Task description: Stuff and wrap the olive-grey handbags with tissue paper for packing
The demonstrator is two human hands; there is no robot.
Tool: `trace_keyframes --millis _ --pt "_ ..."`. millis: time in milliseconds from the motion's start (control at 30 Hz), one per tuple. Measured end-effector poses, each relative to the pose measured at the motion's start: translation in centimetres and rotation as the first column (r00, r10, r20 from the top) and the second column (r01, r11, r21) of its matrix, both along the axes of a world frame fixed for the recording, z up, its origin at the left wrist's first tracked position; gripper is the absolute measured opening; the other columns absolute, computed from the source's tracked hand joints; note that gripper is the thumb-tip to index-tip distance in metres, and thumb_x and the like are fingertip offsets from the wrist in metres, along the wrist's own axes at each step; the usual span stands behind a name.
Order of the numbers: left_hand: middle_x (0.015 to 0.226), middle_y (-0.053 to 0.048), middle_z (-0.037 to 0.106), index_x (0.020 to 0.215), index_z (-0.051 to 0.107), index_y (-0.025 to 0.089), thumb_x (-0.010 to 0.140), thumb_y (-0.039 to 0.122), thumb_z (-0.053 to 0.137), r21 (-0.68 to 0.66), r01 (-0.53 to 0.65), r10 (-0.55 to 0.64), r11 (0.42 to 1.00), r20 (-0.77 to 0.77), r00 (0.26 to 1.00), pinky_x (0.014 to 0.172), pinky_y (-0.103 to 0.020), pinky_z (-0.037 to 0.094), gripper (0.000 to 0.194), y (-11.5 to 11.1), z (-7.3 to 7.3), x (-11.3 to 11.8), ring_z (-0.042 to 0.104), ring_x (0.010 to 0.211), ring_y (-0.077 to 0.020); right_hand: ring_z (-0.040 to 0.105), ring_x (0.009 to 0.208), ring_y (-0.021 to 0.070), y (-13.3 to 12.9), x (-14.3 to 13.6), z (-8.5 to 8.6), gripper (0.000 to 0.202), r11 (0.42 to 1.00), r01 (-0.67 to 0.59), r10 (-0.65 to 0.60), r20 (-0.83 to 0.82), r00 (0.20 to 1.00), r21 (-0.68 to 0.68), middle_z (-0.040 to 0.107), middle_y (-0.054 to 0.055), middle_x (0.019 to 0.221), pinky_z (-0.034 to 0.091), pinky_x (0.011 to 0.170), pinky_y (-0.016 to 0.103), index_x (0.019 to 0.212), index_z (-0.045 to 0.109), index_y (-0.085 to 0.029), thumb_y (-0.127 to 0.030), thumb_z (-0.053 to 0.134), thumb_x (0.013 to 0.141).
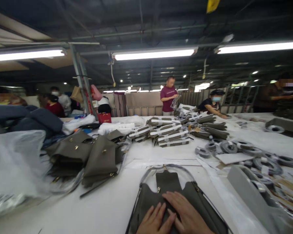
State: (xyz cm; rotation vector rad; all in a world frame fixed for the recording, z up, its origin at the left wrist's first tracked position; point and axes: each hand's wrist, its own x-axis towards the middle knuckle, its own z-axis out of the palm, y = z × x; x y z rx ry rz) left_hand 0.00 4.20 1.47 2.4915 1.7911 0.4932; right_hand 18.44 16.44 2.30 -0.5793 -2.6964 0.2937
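A dark olive handbag (146, 198) lies flat on the white table in front of me, its flap (167, 180) turned up at the far side. A strap wrapped in clear plastic (180, 167) arches beyond the flap. Fingers stretched out, my left hand (156, 221) rests on the bag's front panel. My right hand (185, 211) lies flat on the same panel just to the right, its fingers pointing up and left. The thumbs are close together. Neither hand grips anything. The bag's lower part is hidden by my hands and the frame edge.
More olive bags (100, 159) lie at left beside a clear plastic sheet (17, 162). Wrapped straps (171, 133) are piled mid-table. Grey coiled rolls (228, 147) and a grey tape dispenser (249, 191) are at right. Co-workers, one in a maroon shirt (167, 97), are across the table.
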Motion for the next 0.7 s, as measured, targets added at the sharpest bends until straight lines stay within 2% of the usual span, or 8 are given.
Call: trace_keyframes --millis 133,233,300,400,467,533,600,700 --pt "0.154 -0.009 0.042 0.153 0.024 0.035 0.098 0.050 0.042 0.211 0.003 0.003 0.977 -0.026 1.000 0.113 -0.044 0.039 0.060 -1.7 -0.1 0.0 0.041 0.141 -0.0256 0.047 0.136 0.0271 0.1 0.3 -0.1 0.046 0.977 0.029 -0.033 -0.017 0.999 -0.213 0.054 0.011 0.144 0.033 0.117 0.052 0.139 0.056 -0.021 -0.038 0.047 0.097" --pt "0.154 -0.006 0.043 0.153 0.022 0.038 0.098 0.053 0.042 0.291 -0.037 0.046 0.956 -0.022 0.999 0.114 -0.042 0.038 0.061 -2.4 -0.1 0.2 0.040 0.141 -0.0224 0.046 0.136 0.0297 0.6 -0.2 0.6 0.047 0.912 0.021 -0.024 -0.002 1.000 -0.410 0.057 0.010 0.141 0.030 0.118 0.053 0.134 0.061 -0.024 -0.047 0.053 0.093" --pt "0.151 -0.005 0.046 0.153 0.022 0.036 0.097 0.054 0.041 0.297 -0.055 0.061 0.953 -0.009 0.998 0.114 -0.041 0.037 0.062 -2.4 -0.2 0.4 0.040 0.141 -0.0211 0.051 0.132 0.0291 0.8 -1.0 2.2 0.044 0.850 -0.030 0.032 -0.006 0.999 -0.526 0.061 0.009 0.137 0.034 0.116 0.049 0.129 0.065 -0.024 -0.045 0.055 0.092" --pt "0.149 -0.005 0.049 0.154 0.021 0.031 0.097 0.055 0.041 0.278 -0.068 0.060 0.958 0.035 0.998 0.116 -0.039 0.035 0.065 -2.3 -0.3 0.5 0.042 0.140 -0.0197 0.062 0.119 0.0262 1.5 -3.2 5.3 0.036 0.751 -0.154 0.200 -0.001 0.980 -0.642 0.069 0.008 0.125 0.045 0.107 0.040 0.120 0.071 -0.023 -0.037 0.058 0.090" --pt "0.151 -0.004 0.047 0.154 0.023 0.034 0.098 0.055 0.040 0.269 -0.069 0.057 0.961 0.050 0.997 0.116 -0.040 0.034 0.062 -2.3 -0.4 0.5 0.042 0.140 -0.0205 0.069 0.105 0.0255 2.6 -5.1 6.8 0.036 0.711 -0.171 0.257 0.026 0.966 -0.682 0.074 0.009 0.111 0.052 0.097 0.037 0.114 0.074 -0.019 -0.038 0.055 0.090" --pt "0.154 -0.004 0.042 0.152 0.026 0.040 0.098 0.054 0.040 0.271 -0.065 0.054 0.960 0.047 0.997 0.115 -0.042 0.036 0.057 -2.4 -0.3 0.5 0.041 0.141 -0.0221 0.072 0.093 0.0251 4.3 -7.4 7.5 0.041 0.729 -0.146 0.234 0.042 0.971 -0.669 0.076 0.010 0.103 0.056 0.087 0.036 0.113 0.074 -0.015 -0.042 0.052 0.090" --pt "0.155 -0.004 0.041 0.150 0.028 0.042 0.098 0.054 0.039 0.281 -0.063 0.053 0.958 0.042 0.998 0.114 -0.043 0.038 0.055 -2.5 -0.3 0.4 0.040 0.141 -0.0230 0.072 0.091 0.0248 6.1 -9.9 7.6 0.042 0.811 -0.131 0.187 0.041 0.981 -0.570 0.076 0.009 0.104 0.056 0.085 0.036 0.113 0.073 -0.015 -0.042 0.051 0.090" --pt "0.152 -0.005 0.045 0.150 0.029 0.042 0.098 0.055 0.040 0.318 -0.071 0.062 0.946 0.039 0.997 0.111 -0.042 0.041 0.055 -2.2 -0.7 0.3 0.043 0.139 -0.0228 0.068 0.105 0.0256 8.7 -14.0 6.8 0.034 0.925 -0.131 0.162 0.059 0.985 -0.358 0.073 0.009 0.114 0.050 0.097 0.039 0.112 0.073 -0.019 -0.034 0.053 0.090"
